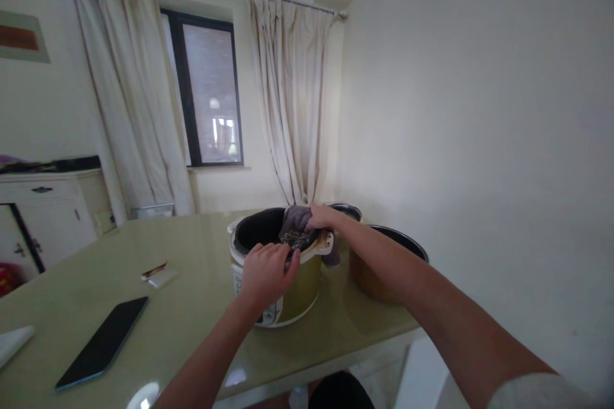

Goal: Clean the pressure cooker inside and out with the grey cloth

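An open electric cooker (307, 284), pale greenish with a white rim and dark interior, stands upright on the table. My left hand (268, 271) has its fingers curled over the near rim, with the thumb towards the right. In my right hand (325, 217) is a grey-purple cloth (295, 223), bunched at the cooker's right rim. Part of that cloth lies over the inside wall, and another piece hangs down outside. My right fingertips are partly hidden by the cloth.
Beside the cooker, partly behind my right forearm, is a brown pot (371, 278) with a dark inside. Another dark-rimmed vessel (350, 209) stands behind it. A black tablet or phone (103, 345) and small packet (163, 277) lie left on the glossy table (201, 249). A wall (503, 140) bounds the right.
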Demonstrator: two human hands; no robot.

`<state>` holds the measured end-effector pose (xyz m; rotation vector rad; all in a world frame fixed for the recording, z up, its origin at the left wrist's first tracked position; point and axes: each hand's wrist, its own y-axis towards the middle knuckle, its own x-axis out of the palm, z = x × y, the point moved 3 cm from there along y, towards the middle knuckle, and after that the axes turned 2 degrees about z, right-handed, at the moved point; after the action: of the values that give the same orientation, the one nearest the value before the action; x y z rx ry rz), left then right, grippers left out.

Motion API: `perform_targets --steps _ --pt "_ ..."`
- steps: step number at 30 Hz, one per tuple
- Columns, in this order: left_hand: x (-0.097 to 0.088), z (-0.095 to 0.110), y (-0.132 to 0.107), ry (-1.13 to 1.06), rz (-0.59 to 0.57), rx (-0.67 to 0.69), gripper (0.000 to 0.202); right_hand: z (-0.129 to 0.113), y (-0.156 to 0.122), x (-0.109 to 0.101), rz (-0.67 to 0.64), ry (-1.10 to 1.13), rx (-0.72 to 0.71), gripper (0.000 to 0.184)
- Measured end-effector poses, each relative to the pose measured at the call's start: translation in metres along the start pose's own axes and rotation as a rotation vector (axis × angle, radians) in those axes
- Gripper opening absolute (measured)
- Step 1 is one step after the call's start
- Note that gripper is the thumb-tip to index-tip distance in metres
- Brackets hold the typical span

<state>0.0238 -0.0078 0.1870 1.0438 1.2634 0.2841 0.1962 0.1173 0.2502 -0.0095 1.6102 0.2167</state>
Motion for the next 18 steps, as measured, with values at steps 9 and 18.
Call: perform_targets --steps 9,18 --pt "0.001 -0.002 -0.002 -0.015 -0.033 0.008 0.039 -0.048 -0.013 -0.036 0.112 -0.121 -0.128 0.063" --pt "-0.006 -0.010 -0.004 -0.055 -0.080 0.099 0.034 -0.047 -0.012 0.001 -0.029 -0.036 -0.025 0.049"
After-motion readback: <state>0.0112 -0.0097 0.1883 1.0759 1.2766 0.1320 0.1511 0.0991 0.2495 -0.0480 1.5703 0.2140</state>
